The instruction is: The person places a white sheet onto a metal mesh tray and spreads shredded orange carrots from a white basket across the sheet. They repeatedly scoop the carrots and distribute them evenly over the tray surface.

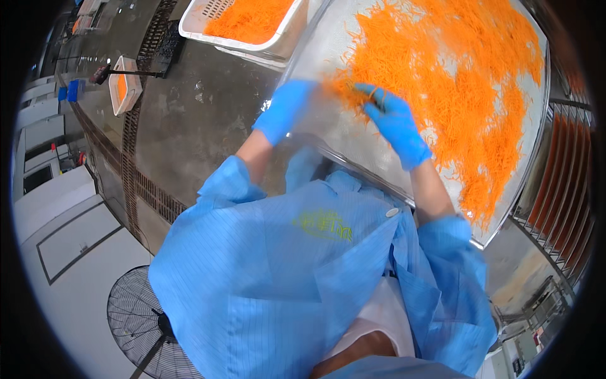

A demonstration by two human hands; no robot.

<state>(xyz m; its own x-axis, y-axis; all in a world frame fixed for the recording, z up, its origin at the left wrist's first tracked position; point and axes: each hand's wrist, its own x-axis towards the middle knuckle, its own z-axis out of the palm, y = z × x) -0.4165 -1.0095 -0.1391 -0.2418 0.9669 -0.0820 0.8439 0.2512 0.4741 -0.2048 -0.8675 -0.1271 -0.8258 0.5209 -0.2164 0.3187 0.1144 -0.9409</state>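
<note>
Orange shreds, apparently shredded carrot (pixel 454 99), lie spread over a pale mesh tray (pixel 378 161) with a metal rim. My right hand (pixel 395 123), in a blue glove, is above the tray with its fingers apart at a loose clump of shreds; some strands hang about the fingertips. My left hand (pixel 293 106), also blue-gloved, is blurred over the tray's left edge, left of the clump. Its fingertips are too blurred to tell whether they hold any shreds.
A white plastic basket (pixel 279 35) of orange shreds stands at the top. Another basket (pixel 135 87) is on the wet floor, left. A rack of stacked trays (pixel 561 175) stands at the right. A large fan (pixel 137 308) is at lower left.
</note>
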